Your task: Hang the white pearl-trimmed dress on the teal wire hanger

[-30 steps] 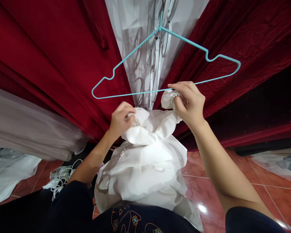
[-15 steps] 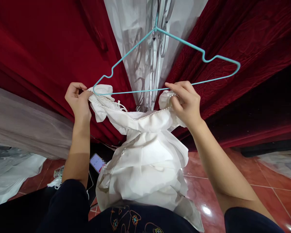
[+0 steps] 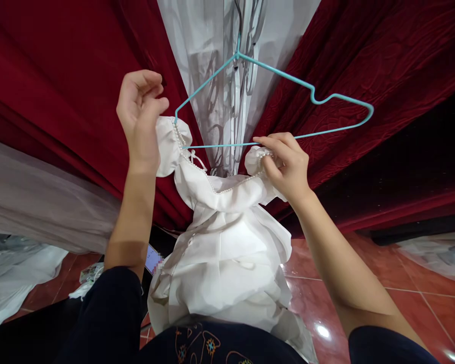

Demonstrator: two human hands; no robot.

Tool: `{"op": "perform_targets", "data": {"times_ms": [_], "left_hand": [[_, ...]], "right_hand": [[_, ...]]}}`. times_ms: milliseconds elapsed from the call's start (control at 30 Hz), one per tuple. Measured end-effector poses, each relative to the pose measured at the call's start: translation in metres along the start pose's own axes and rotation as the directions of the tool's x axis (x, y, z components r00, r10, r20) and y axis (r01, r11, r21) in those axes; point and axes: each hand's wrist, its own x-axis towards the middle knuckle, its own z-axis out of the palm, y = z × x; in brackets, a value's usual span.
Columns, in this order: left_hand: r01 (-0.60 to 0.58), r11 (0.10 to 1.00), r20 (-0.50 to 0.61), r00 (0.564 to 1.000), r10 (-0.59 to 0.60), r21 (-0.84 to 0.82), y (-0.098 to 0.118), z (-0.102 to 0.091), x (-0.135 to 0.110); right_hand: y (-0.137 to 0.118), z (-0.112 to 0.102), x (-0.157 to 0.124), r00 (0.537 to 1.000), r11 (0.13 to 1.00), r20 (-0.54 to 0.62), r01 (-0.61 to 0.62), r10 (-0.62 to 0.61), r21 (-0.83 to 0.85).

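A white dress point(image 3: 227, 237) with a pearl-trimmed neckline hangs in front of me. A turquoise wire hanger point(image 3: 288, 106) hangs above it. The dress's left shoulder covers the hanger's left end. My left hand point(image 3: 140, 114) is beside that shoulder, thumb against the cloth, its fingers loosely curled and apart. My right hand point(image 3: 284, 164) pinches the dress's right shoulder just under the hanger's bottom bar, with the forefinger on the bar.
Dark red curtains point(image 3: 60, 76) fall on both sides of a white sheer curtain point(image 3: 208, 50) behind the hanger. Grey cloth point(image 3: 34, 197) lies at the left. A red tiled floor point(image 3: 402, 303) is below, with plastic sheeting point(image 3: 11, 273) and a phone point(image 3: 151, 259) at the left.
My left hand carried the dress's left shoulder out and up, slipped it over the hanger's left end, then loosened. The hanger's left end swung in. My right hand stayed put.
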Motion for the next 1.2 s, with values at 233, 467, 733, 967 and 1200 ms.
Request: {"op": "perform_targets", "data": {"times_ms": [233, 467, 733, 967, 1200], "left_hand": [[-0.096, 0.983, 0.464, 0.886, 0.012, 0.157, 0.054, 0.067, -0.06], [-0.085, 0.95, 0.447, 0.892, -0.062, 0.301, 0.038, 0.094, -0.085], [-0.04, 0.936, 0.412, 0.904, -0.116, 0.35, 0.034, 0.082, -0.075], [0.009, 0.936, 0.428, 0.888, -0.17, 0.352, 0.036, 0.082, -0.072], [-0.003, 0.938, 0.435, 0.886, -0.157, 0.346, 0.04, 0.076, -0.074]], "right_hand": [[0.001, 0.002, 0.001, 1.0, 1.0, -0.014, 0.003, -0.003, -0.007], [-0.002, -0.002, -0.008, 0.996, 0.997, 0.075, 0.052, -0.048, -0.057], [0.048, -0.081, -0.004, 0.884, 0.959, -0.461, -0.059, -0.079, -0.278], [0.026, -0.09, 0.075, 0.931, 0.986, -0.342, -0.154, 0.124, -0.061], [-0.005, -0.057, 0.122, 0.875, 0.867, 0.033, -0.484, 0.484, 0.116]]}}
